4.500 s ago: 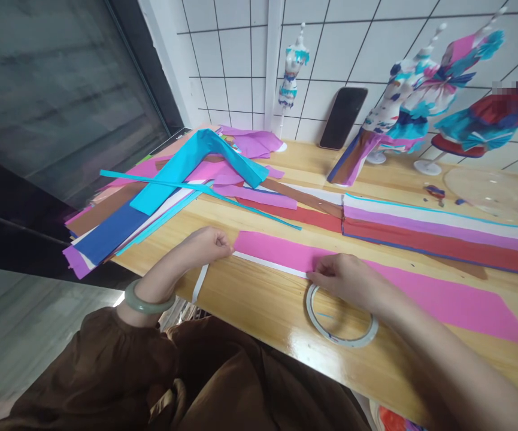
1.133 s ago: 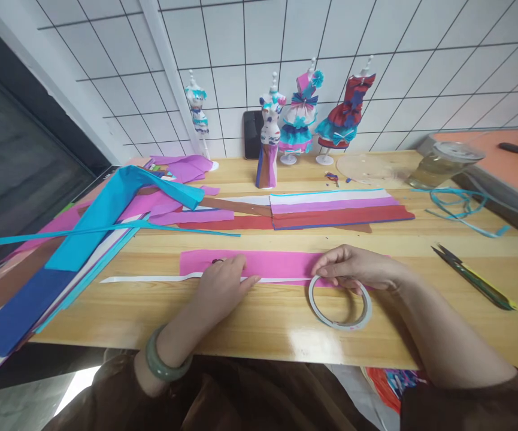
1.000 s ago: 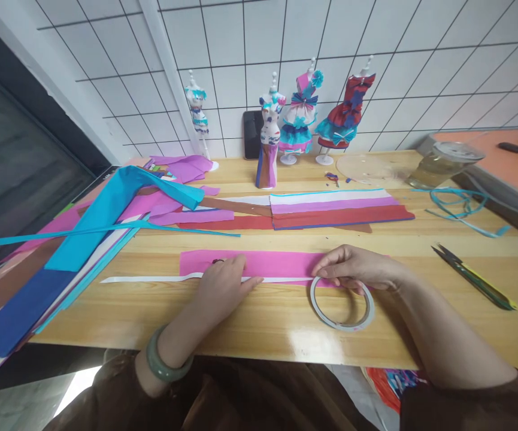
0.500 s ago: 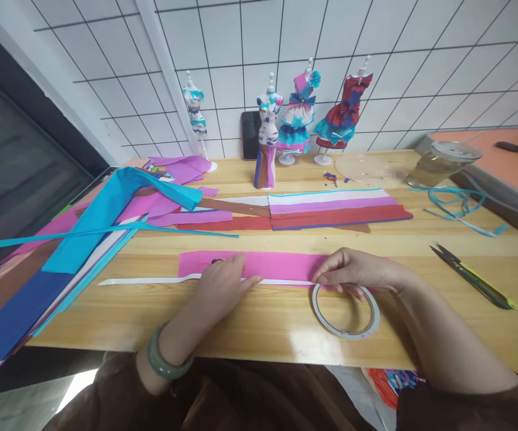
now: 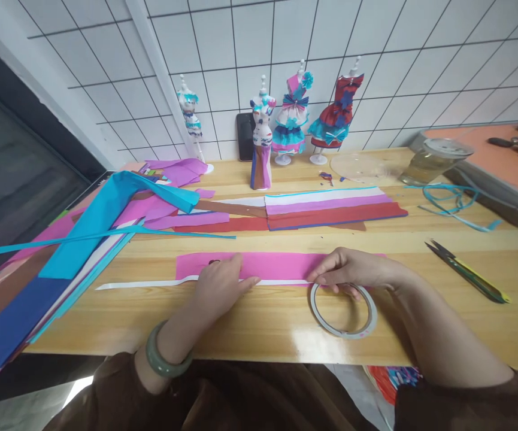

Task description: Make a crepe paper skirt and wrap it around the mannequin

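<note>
A pink strip (image 5: 281, 264) lies flat on the wooden table (image 5: 250, 329), with a narrow white tape (image 5: 142, 285) running along its near edge and out past its left end. My left hand (image 5: 223, 284) rests on the strip and tape, its thumb spread from the other fingers. At the strip's right part, my right hand (image 5: 346, 269) pinches the tape at the near edge between thumb and finger. The tape roll (image 5: 372, 317) hangs or lies just under my right hand's fingers.
Coloured strips (image 5: 83, 239) pile up at the left. Striped layered strips (image 5: 330, 206) lie behind my hands. Yellow-handled snips (image 5: 467, 272), blue cord (image 5: 447, 203) and a cup (image 5: 433, 160) are at the right. Small dress forms (image 5: 262, 137) and a phone (image 5: 244, 136) stand at the back wall.
The view has shifted slightly, so most things appear a little further left. My hands hold nearly the same pose on the strip and tape.
</note>
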A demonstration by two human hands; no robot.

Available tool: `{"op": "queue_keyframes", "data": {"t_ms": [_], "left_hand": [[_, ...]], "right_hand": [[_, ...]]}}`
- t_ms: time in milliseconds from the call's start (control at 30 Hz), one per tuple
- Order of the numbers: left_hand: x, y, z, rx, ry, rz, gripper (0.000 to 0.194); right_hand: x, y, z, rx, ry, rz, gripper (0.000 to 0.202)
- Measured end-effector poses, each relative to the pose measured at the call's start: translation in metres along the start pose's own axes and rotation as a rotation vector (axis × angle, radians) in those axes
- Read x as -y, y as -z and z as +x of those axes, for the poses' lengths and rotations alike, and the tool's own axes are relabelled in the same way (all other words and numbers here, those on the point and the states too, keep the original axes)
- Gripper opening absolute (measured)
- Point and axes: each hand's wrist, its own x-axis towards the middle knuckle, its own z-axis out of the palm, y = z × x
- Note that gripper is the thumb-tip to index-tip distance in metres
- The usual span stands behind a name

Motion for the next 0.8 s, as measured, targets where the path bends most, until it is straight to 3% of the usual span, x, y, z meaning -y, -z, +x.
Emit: {"op": "queue_keyframes", "data": {"t_ms": [800], "left_hand": [[-0.0029,0.0086,-0.0003,0.063,0.009,-0.038,0.036]], "right_hand": [[0.0062,-0.0021,-0.0066,-0.036,-0.041,-0.172,0.035]]}}
